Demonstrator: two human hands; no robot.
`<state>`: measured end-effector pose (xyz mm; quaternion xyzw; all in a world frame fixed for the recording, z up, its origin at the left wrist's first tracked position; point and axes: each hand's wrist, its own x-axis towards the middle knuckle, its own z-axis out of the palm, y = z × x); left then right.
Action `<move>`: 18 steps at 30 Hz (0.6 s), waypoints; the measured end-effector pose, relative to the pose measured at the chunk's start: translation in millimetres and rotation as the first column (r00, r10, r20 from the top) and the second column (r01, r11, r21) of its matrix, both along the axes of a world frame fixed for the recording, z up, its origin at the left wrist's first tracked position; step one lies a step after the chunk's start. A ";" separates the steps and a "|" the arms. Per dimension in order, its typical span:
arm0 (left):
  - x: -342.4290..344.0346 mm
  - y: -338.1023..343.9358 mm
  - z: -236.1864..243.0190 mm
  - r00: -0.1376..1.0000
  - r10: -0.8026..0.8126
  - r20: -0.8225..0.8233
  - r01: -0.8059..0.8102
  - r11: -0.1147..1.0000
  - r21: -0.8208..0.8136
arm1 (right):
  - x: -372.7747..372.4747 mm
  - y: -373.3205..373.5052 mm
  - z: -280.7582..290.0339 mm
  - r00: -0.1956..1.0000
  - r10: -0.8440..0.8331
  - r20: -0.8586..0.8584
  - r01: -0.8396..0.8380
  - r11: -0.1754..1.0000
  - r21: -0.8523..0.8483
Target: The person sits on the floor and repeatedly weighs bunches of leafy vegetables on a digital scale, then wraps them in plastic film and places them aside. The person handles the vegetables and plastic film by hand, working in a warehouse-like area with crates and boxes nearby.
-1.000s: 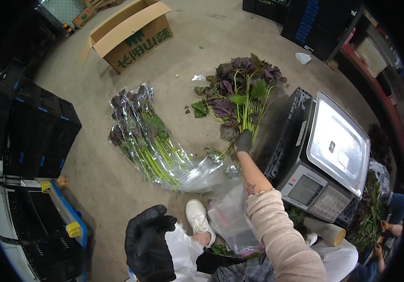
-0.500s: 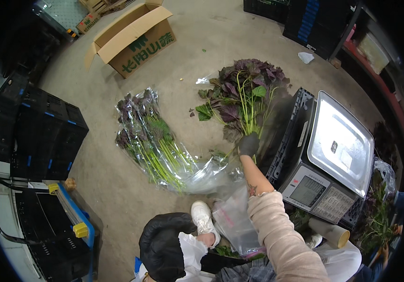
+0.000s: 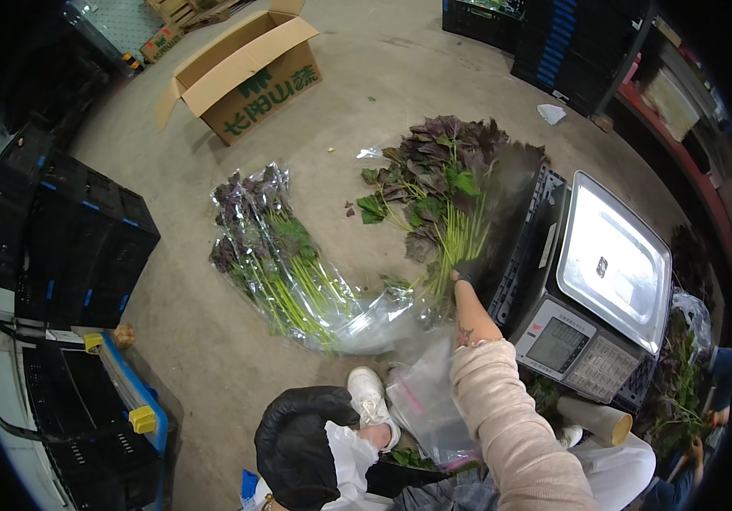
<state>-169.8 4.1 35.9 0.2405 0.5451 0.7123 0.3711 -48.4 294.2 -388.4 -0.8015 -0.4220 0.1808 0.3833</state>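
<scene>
Closest to me is my left hand (image 3: 293, 447) in its black glove, rounded over beside my white trouser leg (image 3: 347, 456); I can't tell whether its fingers are open or closed. Just past it is my white lace-up shoe (image 3: 369, 396), with flat clear plastic bags (image 3: 427, 400) on the floor to its right.

My right arm, in a bunched beige knit sleeve (image 3: 515, 417), reaches forward. My black-gloved right hand (image 3: 466, 272) is at the lower stems of a loose bunch of purple and green leaves on pale green stalks (image 3: 454, 196), lying on the concrete floor; its fingers are mostly hidden, so I can't tell whether they're closed on it.

To the left, similar leafy stems lie inside a glossy clear plastic sleeve (image 3: 285, 264). To the right is a grey digital scale with a shiny metal pan (image 3: 609, 294). Farthest ahead, an open brown cardboard box with green print (image 3: 262, 100) rests on the floor.
</scene>
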 end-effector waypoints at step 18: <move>1.7 0.3 3.2 0.991 -0.134 0.000 0.134 0.991 0.013 | 53.1 -44.6 323.0 0.872 0.487 -0.040 -0.339 0.662 0.668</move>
